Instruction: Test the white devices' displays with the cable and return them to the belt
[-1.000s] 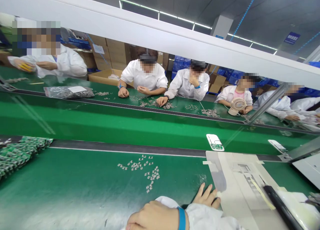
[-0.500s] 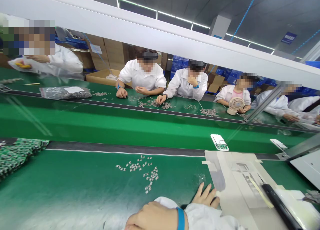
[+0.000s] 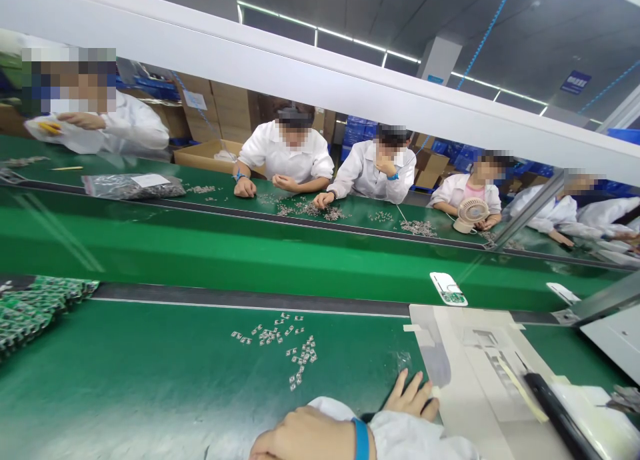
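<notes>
My arms lie crossed at the near edge of the green table (image 3: 150,380). My left hand (image 3: 411,397) pokes out from under a white sleeve, its fingers spread flat next to a taped-down white sheet (image 3: 475,367). My right hand (image 3: 300,439), with a blue wristband (image 3: 362,440), rests on the other sleeve; its fingers curl out of sight at the frame's bottom. Several small metal parts (image 3: 285,343) lie scattered on the table ahead of my hands, out of touch.
A heap of green circuit boards (image 3: 35,307) sits at the left. A small white tray (image 3: 449,289) rides the conveyor belt (image 3: 250,253). A black tool (image 3: 560,413) lies on the sheet at right. Several people in white coats work across the belt, with a desk fan (image 3: 473,213).
The small white tray has travelled to the right along the conveyor belt. My hands have stayed where they were; the view has shifted slightly.
</notes>
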`<state>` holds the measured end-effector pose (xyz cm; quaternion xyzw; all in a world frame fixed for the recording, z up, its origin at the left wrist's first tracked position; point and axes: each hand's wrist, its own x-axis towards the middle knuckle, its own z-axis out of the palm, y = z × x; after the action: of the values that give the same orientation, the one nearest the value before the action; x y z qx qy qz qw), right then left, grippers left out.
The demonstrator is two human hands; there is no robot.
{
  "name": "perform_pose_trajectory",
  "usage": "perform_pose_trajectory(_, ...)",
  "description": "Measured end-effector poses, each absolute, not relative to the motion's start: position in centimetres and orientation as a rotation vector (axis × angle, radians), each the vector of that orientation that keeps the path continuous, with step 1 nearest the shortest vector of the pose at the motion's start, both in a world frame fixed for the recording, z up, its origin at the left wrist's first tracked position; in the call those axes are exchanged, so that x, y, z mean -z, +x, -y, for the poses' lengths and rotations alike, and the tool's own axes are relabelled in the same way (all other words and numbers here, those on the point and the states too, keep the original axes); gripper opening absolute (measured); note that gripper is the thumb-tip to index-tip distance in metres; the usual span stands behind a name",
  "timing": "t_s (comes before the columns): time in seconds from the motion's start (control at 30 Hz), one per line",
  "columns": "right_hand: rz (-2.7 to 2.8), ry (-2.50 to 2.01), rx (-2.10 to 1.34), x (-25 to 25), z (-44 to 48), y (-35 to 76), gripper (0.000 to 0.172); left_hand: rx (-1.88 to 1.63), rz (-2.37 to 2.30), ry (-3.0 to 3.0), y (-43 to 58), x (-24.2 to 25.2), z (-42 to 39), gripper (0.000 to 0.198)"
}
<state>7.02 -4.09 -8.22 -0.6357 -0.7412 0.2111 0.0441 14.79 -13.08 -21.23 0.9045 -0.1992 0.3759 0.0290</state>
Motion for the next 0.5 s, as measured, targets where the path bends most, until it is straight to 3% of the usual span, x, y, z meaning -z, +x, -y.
perform_pose_trajectory(0.5,2.260,-1.935,-0.619,8.41,4.11,6.99,0.041,-1.100,0.623,2.793,14.78,21.39,13.13,0.024)
